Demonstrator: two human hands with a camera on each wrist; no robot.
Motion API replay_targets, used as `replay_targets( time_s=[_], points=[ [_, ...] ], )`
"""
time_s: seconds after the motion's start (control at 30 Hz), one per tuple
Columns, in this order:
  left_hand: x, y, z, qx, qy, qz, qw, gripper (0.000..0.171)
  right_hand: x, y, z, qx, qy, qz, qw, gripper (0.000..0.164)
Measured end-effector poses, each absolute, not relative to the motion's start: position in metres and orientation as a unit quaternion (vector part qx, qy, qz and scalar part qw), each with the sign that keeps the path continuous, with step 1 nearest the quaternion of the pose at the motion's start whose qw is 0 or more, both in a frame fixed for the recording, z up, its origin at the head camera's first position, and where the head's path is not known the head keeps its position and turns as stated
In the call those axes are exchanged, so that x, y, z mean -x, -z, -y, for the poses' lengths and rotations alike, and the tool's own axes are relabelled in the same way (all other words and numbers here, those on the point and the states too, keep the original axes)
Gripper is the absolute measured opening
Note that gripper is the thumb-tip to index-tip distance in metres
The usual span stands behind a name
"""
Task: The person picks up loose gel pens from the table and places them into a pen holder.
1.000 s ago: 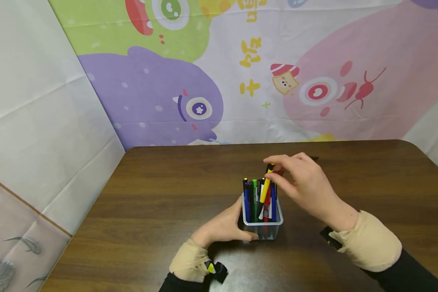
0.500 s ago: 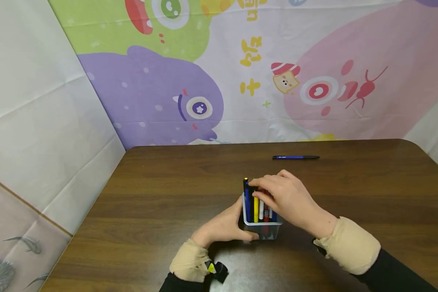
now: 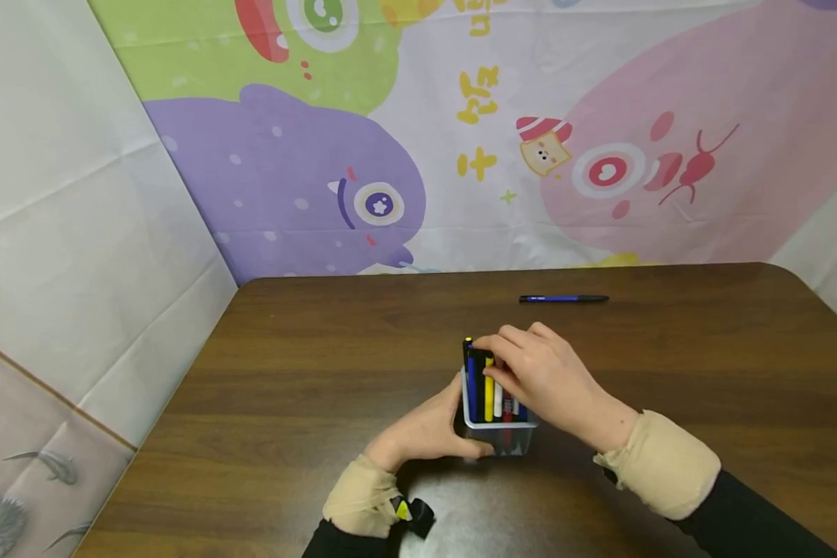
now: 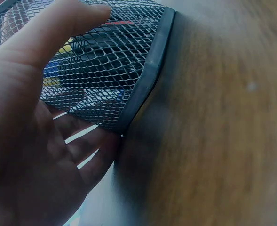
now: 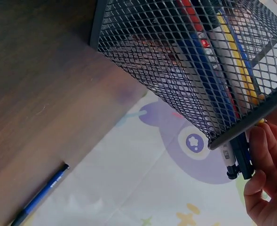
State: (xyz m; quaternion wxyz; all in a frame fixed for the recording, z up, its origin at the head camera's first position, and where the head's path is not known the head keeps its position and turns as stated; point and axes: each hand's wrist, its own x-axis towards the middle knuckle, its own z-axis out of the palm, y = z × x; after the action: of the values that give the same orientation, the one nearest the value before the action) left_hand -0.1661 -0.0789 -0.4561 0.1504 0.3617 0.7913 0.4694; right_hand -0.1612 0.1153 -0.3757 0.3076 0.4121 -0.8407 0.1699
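Note:
A mesh pen holder (image 3: 500, 439) stands upright on the table, packed with pens and markers. My left hand (image 3: 418, 434) grips its left side, thumb across the near face; in the left wrist view the fingers reach round the mesh (image 4: 100, 61). Over the holder's top, my right hand (image 3: 547, 372) pinches the upper end of a yellow-and-black marker (image 3: 489, 395) that sits inside among the others. The right wrist view has the fingertips at the rim beside the yellow marker (image 5: 241, 70). Part of the pens is hidden behind the right hand.
A blue-and-black pen (image 3: 563, 298) lies flat near the back edge of the brown wooden table (image 3: 307, 372). Behind the table hangs a cartoon-printed cloth (image 3: 460, 217), and a white cloth (image 3: 111, 194) covers the left side.
The right hand has lowered the yellow-and-black marker from above into the holder, moving down and left. The blue-and-black pen behind has come into view. The left hand has stayed put.

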Motion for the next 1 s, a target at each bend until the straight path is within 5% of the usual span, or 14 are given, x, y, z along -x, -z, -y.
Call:
replay_targets(
  time_s=[0.47, 1.0],
  points=[
    [0.165, 0.455, 0.079, -0.354, -0.459, -0.804, 0.134, 0.108, 0.2, 0.361, -0.148, -0.334, -0.225, 0.848, 0.345, 0.017],
    [0.165, 0.454, 0.079, -0.341, -0.446, -0.815, 0.141, 0.104, 0.274, 0.4, -0.198, -0.246, -0.042, 0.964, 0.092, 0.034]
  ],
)
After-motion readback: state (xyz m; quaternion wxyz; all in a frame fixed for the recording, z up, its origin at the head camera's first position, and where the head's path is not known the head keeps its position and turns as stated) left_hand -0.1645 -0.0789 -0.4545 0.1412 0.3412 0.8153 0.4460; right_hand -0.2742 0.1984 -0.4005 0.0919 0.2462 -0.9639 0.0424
